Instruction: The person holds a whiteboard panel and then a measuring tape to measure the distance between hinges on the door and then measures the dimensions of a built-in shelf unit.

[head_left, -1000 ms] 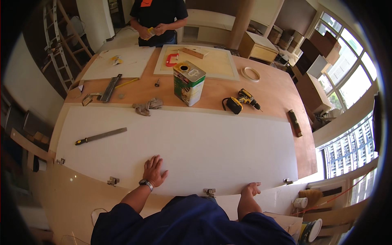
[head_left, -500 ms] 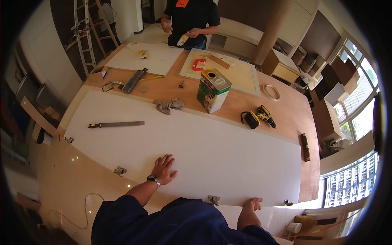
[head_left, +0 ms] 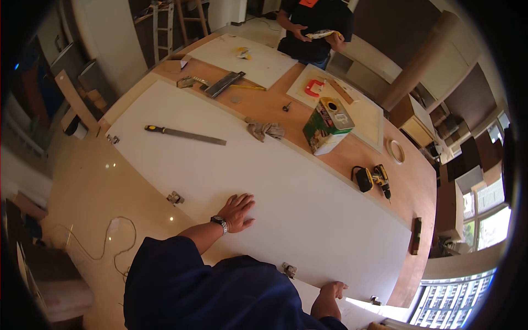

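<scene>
A long white cabinet door [head_left: 286, 192] lies flat across the worktable, with metal hinges along its near edge. My left hand [head_left: 238, 213] rests palm down on it near that edge, fingers stretched out, a metal watch on the wrist. My right hand [head_left: 333, 289] is at the near edge farther right, between a hinge [head_left: 289, 269] and the hinge at the corner [head_left: 375, 300]. Its fingers bend at the door's edge and are partly hidden. On the door lie a flat file [head_left: 190, 136] with a black and yellow handle and, at the far edge, a grey glove [head_left: 264, 130].
Beyond the door stand a green and white tin [head_left: 328, 127] and a yellow-black cordless drill [head_left: 379, 180]. A roll of edging tape [head_left: 395, 152] and a red clamp [head_left: 314, 88] lie farther back. A co-worker [head_left: 313, 33] stands across the table. A cable [head_left: 118, 234] trails on the floor.
The view has turned, so the table appears more slanted. My left hand stays flat on the door and my right stays at its edge. The co-worker's hands have come together around a white and yellow item.
</scene>
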`<state>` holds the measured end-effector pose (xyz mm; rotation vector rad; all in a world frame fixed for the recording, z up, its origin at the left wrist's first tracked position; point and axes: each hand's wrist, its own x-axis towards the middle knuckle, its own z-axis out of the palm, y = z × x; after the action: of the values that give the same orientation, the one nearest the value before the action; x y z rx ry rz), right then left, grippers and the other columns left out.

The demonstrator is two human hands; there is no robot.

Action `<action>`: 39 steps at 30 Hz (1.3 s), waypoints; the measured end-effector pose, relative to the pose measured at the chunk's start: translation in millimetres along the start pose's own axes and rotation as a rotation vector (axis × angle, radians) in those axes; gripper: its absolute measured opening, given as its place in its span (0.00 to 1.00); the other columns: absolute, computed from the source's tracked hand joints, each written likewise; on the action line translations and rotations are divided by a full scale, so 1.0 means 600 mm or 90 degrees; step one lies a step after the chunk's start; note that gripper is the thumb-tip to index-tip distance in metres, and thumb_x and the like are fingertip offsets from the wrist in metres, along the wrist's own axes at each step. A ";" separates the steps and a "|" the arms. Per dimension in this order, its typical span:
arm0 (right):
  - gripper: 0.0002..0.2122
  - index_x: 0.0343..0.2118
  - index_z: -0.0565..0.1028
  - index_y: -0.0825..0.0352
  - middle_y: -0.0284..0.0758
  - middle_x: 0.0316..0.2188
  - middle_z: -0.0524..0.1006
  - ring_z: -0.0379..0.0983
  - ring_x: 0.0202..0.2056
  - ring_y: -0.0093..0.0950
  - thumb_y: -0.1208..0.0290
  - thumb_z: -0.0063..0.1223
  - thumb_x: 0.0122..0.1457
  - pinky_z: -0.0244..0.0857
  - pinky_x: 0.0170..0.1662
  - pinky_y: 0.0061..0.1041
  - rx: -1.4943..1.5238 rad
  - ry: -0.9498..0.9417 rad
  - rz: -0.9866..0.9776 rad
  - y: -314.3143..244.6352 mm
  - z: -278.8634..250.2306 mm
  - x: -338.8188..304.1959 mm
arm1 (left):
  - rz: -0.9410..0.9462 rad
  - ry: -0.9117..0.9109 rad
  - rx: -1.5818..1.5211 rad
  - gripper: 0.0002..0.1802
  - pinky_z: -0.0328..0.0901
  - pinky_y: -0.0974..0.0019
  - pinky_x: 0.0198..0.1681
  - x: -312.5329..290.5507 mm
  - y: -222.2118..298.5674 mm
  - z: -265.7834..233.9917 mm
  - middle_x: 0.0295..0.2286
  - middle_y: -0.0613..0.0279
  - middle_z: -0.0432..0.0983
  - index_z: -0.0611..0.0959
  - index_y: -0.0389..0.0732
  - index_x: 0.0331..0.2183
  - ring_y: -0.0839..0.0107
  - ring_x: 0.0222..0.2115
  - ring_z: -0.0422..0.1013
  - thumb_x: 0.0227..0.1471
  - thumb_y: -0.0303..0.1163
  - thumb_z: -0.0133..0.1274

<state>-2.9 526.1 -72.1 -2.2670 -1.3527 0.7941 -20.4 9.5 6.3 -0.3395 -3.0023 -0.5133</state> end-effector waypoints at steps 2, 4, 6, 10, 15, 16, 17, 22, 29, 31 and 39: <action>0.35 0.49 0.59 0.72 0.49 0.47 0.72 0.70 0.47 0.46 0.38 0.32 0.57 0.63 0.50 0.47 -0.013 -0.062 0.012 0.000 -0.022 -0.045 | -0.029 0.009 0.002 0.33 0.46 0.49 0.60 -0.024 -0.012 0.001 0.58 0.55 0.55 0.67 0.37 0.53 0.59 0.60 0.49 0.52 0.51 0.48; 0.34 0.49 0.59 0.72 0.48 0.46 0.72 0.70 0.48 0.46 0.39 0.33 0.57 0.63 0.50 0.46 -0.018 -0.072 0.008 -0.003 -0.038 -0.065 | -0.024 0.016 0.000 0.33 0.46 0.49 0.60 -0.026 -0.014 0.003 0.58 0.55 0.55 0.68 0.37 0.53 0.59 0.60 0.49 0.52 0.51 0.48; 0.34 0.49 0.58 0.72 0.47 0.46 0.72 0.70 0.48 0.45 0.39 0.33 0.57 0.64 0.50 0.46 -0.018 -0.077 0.011 -0.003 -0.038 -0.059 | -0.024 0.011 -0.006 0.33 0.46 0.49 0.60 -0.024 -0.015 0.003 0.58 0.55 0.55 0.68 0.37 0.52 0.60 0.60 0.49 0.52 0.51 0.48; 0.33 0.49 0.58 0.70 0.47 0.46 0.73 0.70 0.47 0.44 0.39 0.34 0.57 0.63 0.50 0.47 -0.032 -0.068 0.004 0.000 -0.020 -0.036 | -0.021 0.011 -0.001 0.33 0.46 0.49 0.60 -0.019 -0.012 -0.001 0.57 0.55 0.56 0.68 0.37 0.53 0.60 0.60 0.49 0.52 0.51 0.48; 0.34 0.51 0.58 0.70 0.47 0.46 0.73 0.72 0.46 0.46 0.39 0.35 0.57 0.65 0.49 0.47 -0.002 -0.054 -0.017 0.015 0.018 0.009 | -0.026 0.006 0.013 0.34 0.47 0.48 0.60 -0.010 -0.002 -0.004 0.58 0.55 0.56 0.67 0.37 0.53 0.59 0.60 0.49 0.52 0.51 0.48; 0.34 0.52 0.58 0.69 0.48 0.46 0.73 0.72 0.46 0.47 0.40 0.35 0.57 0.65 0.48 0.47 0.007 -0.035 -0.008 0.020 0.030 0.051 | -0.004 0.010 0.010 0.34 0.47 0.48 0.60 0.000 0.005 0.000 0.58 0.55 0.56 0.67 0.37 0.53 0.59 0.60 0.49 0.52 0.51 0.48; 0.34 0.53 0.57 0.69 0.49 0.46 0.73 0.72 0.46 0.47 0.40 0.36 0.57 0.65 0.48 0.47 0.014 -0.020 0.001 0.023 0.041 0.071 | 0.000 0.007 0.004 0.34 0.47 0.48 0.60 0.008 0.008 0.006 0.58 0.55 0.56 0.67 0.37 0.53 0.59 0.60 0.49 0.52 0.51 0.48; 0.32 0.51 0.60 0.70 0.51 0.45 0.73 0.71 0.47 0.46 0.42 0.34 0.58 0.64 0.50 0.48 0.009 -0.070 0.023 -0.010 -0.039 -0.056 | -0.040 -0.007 0.019 0.34 0.46 0.47 0.60 -0.025 -0.005 0.006 0.58 0.55 0.55 0.68 0.38 0.53 0.59 0.60 0.49 0.52 0.52 0.47; 0.33 0.50 0.60 0.72 0.51 0.46 0.72 0.71 0.46 0.48 0.41 0.34 0.58 0.64 0.49 0.49 -0.035 -0.053 0.002 -0.012 -0.040 -0.044 | -0.003 0.007 0.034 0.33 0.47 0.47 0.59 -0.006 0.001 0.007 0.57 0.53 0.57 0.68 0.37 0.52 0.57 0.59 0.51 0.51 0.51 0.49; 0.33 0.51 0.60 0.71 0.51 0.47 0.72 0.71 0.47 0.48 0.41 0.34 0.58 0.64 0.49 0.48 -0.027 -0.063 0.008 -0.013 -0.038 -0.044 | -0.027 -0.008 0.048 0.34 0.46 0.47 0.60 -0.004 -0.005 0.010 0.58 0.55 0.56 0.68 0.38 0.53 0.60 0.60 0.49 0.52 0.52 0.47; 0.33 0.55 0.57 0.70 0.54 0.48 0.70 0.70 0.48 0.50 0.43 0.34 0.59 0.62 0.51 0.48 0.029 -0.105 0.027 -0.012 -0.058 -0.054 | 0.004 0.007 0.036 0.33 0.48 0.47 0.58 0.002 0.007 0.000 0.56 0.54 0.59 0.69 0.38 0.51 0.58 0.59 0.51 0.49 0.50 0.51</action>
<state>2.6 499.4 -32.5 -2.2430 -1.3475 1.0360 -20.7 13.9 7.6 -0.3412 -2.9966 -0.4270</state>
